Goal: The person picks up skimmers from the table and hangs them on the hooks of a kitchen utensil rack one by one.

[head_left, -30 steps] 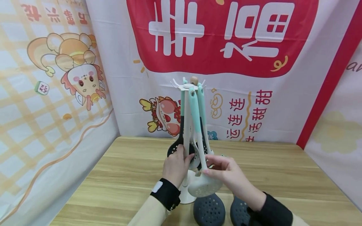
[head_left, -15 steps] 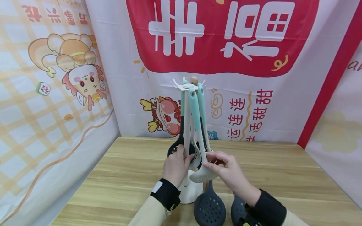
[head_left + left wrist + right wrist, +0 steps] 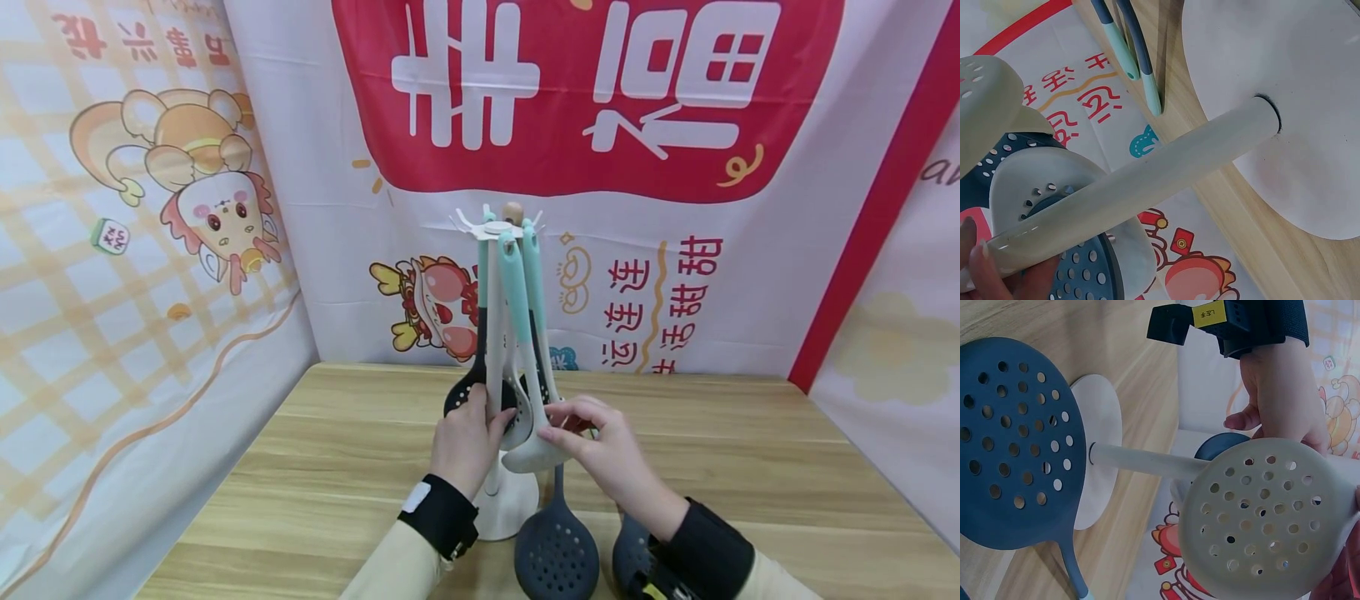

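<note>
A white utensil stand with a round base rises from the table, hooks at its top. My left hand grips its pole low down; the left wrist view shows fingers around the pole. A pale skimmer with a mint handle hangs at the front of the stand. My right hand pinches its neck between thumb and fingers. Its perforated head fills much of the right wrist view. Behind it hang several other mint-handled utensils, among them a black perforated skimmer.
A dark skimmer lies on the wooden table in front of the stand's base. Another dark perforated utensil lies right of it, partly under the right wrist. Printed cloth hangs behind the table and along its sides.
The pale skimmer's head has risen and swung inward toward the stand, now showing more edge-on. My right hand moved slightly up with it. The left hand stays on the pole.
</note>
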Demonstrator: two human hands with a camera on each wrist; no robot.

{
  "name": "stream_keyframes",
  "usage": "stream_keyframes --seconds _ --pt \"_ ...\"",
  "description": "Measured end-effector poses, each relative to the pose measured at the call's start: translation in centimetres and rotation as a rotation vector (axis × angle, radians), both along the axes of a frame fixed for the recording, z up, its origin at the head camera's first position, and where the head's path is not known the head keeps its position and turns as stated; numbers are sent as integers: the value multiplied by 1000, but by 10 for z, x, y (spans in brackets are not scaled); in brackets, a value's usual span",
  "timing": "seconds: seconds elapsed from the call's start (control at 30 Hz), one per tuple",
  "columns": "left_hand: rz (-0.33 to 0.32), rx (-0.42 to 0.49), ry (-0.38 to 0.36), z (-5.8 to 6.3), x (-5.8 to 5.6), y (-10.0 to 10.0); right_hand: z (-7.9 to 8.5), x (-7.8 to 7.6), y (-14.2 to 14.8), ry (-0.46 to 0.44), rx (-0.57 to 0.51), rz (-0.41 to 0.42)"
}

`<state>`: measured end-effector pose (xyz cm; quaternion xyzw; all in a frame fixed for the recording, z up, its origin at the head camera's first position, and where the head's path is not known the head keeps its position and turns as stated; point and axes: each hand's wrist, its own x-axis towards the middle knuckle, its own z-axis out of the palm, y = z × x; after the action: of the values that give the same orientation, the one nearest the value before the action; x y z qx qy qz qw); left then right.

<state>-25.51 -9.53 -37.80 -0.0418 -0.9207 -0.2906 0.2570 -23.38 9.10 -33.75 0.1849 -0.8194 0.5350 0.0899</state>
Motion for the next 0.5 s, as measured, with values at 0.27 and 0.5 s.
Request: stream_keyframes --seconds 0.27,0.5 --pt "1 7 10 -1 0 -1 -4 -3 2 48 -29 29" --pt "-1 -4 37 -1 0 0 -7 -15 14 -31 -122 -33"
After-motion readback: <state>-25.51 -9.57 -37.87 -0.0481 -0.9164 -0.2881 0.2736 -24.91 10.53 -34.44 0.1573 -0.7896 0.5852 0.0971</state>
